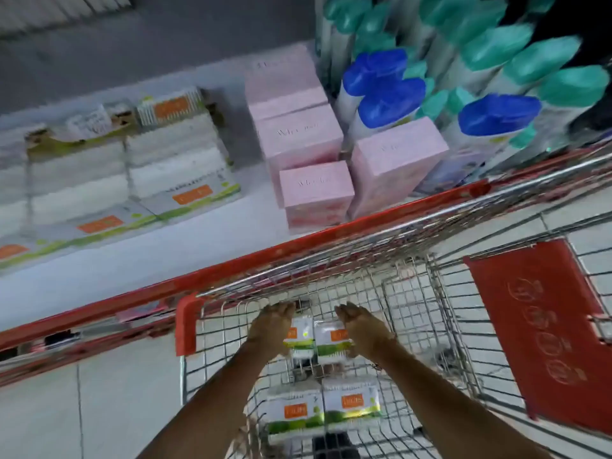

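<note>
Two packs (pixel 326 341) | left hand (pixel 272 329) fingers straight, pressing | right hand (pixel 361 327) fingers straight, pressing | in cart (pixel 414 293)

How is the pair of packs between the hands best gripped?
By its outer sides, left hand and right hand pressing in from either side: the packs lie side by side as one loose block, likely too wide for a one-hand grip.

Left forearm (pixel 212 402) and right forearm (pixel 440 402) reach up from 6 o'clock, converging. Left hand (pixel 271 329) and right hand (pixel 359 329) face palm to palm, apart, fingers straight toward 12 o'clock.
</note>
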Available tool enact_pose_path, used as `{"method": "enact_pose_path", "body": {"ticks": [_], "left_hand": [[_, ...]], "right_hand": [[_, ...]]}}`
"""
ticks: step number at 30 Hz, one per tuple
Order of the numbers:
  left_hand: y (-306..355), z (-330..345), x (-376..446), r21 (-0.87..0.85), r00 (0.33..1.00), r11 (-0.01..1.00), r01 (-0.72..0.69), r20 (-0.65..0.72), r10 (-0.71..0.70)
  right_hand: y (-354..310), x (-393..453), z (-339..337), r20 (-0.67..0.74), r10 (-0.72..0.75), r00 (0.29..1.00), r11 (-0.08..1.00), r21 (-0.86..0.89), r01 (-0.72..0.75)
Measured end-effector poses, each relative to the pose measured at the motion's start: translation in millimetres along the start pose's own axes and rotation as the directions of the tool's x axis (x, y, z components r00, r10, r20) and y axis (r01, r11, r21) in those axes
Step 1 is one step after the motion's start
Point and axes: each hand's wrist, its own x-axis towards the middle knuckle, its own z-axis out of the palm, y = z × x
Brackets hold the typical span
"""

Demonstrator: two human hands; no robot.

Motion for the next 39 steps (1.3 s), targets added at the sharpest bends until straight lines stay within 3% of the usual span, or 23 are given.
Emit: {"method": "enact_pose_path", "body": {"ticks": [3,12,19,24,30,34,39], "left_hand": [[-2,8,7,-0.031,0.997,0.998,0.061,0.053,-0.059],[11,2,-9,-0.104,0.994,0.988,0.112,0.011,-0.111],[10,-21,-48,-0.181,0.995,0.979,0.098,-0.005,-0.101],[8,-59,-102,-0.244,0.984,0.969,0.031,-0.165,-0.073],[-22,-130,-175,-0.249,0.935,0.958,-0.145,-0.351,0.051],[-65,-169,-217,-0.279,0.890,0.937,-0.209,-0.451,0.064],[-128,-193,-253,-0.311,0.861,0.930,-0.196,-0.508,0.011]], "right_hand": [[1,3,4,-0.043,-0.004,0.999,1.000,0.000,0.004],[1,-1,6,-0.073,0.025,0.997,0.988,0.155,-0.013],[-10,-35,-13,-0.030,0.154,0.988,0.975,0.167,-0.147],[-32,-84,-53,-0.134,0.190,0.973,0.973,0.158,-0.169],[-80,-147,-121,-0.257,0.181,0.949,0.983,0.088,-0.163],[-136,-172,-169,-0.398,0.108,0.911,0.993,0.000,-0.118],[-195,-164,-211,-0.501,0.054,0.864,0.998,0.009,-0.057]]}}
